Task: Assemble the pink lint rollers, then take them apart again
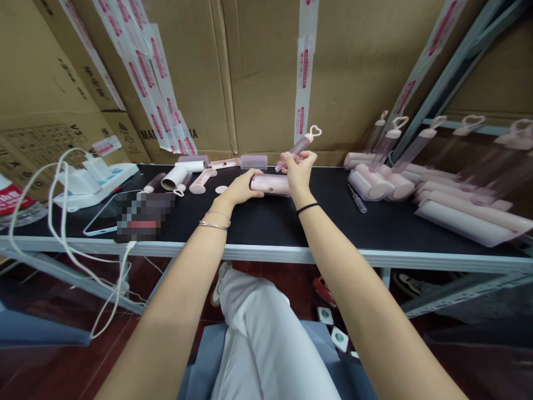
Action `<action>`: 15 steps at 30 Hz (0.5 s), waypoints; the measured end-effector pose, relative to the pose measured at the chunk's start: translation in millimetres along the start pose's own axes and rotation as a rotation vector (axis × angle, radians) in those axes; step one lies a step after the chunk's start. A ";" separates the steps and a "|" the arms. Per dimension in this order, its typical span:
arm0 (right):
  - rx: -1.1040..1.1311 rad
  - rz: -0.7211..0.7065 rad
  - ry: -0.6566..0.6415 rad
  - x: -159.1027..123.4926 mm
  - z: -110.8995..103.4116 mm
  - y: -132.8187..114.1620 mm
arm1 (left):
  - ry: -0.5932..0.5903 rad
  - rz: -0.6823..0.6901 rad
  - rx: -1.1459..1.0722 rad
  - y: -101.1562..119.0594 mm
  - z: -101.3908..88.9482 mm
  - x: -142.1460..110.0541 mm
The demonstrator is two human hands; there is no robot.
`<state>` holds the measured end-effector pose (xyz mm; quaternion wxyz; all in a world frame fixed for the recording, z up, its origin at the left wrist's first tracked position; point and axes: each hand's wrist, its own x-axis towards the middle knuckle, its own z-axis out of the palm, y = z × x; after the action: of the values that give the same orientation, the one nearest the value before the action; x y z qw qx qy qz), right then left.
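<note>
My left hand [238, 188] is closed on the left end of a pink cylindrical casing [270, 184], which lies sideways just above or on the black tabletop [266, 222]; I cannot tell if it touches. Between the thumb and fingers of my right hand [300, 169] is a see-through pink tube with a heart-shaped loop [302, 144], tilted with the loop up and to the right. The right wrist is close to the casing's right end and partly covers it. Behind the casing rests a translucent lilac cylinder [254, 161]. A small pink disc [221, 189] lies left of my left hand.
Pink cylinders with upright loop-topped tubes [375, 183] crowd the right side, some blurred. A small screwdriver-like tool [357, 199] lies beside them. Left are a white tube [175, 176], pink half-shell [203, 181], phone [104, 214], pixelated device [145, 216], power strip [95, 186] and cables. Cardboard [258, 72] stands behind.
</note>
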<state>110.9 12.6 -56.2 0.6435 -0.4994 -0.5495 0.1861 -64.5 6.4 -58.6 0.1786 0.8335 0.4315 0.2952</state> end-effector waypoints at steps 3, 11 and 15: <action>0.170 0.005 0.057 -5.3 0.6 -9.0 | 0.024 -0.007 0.003 3.4 -0.6 -0.1; 0.193 -0.116 0.090 8.8 5.5 17.6 | 0.072 -0.141 0.087 6.4 -3.0 -1.4; 0.077 -0.161 0.108 10.0 6.0 22.3 | 0.064 -0.139 0.079 3.6 -2.5 0.0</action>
<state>115.7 32.7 -70.6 0.7039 -0.4377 -0.5446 0.1276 -64.0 4.5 -54.7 0.1517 0.7983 0.5050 0.2911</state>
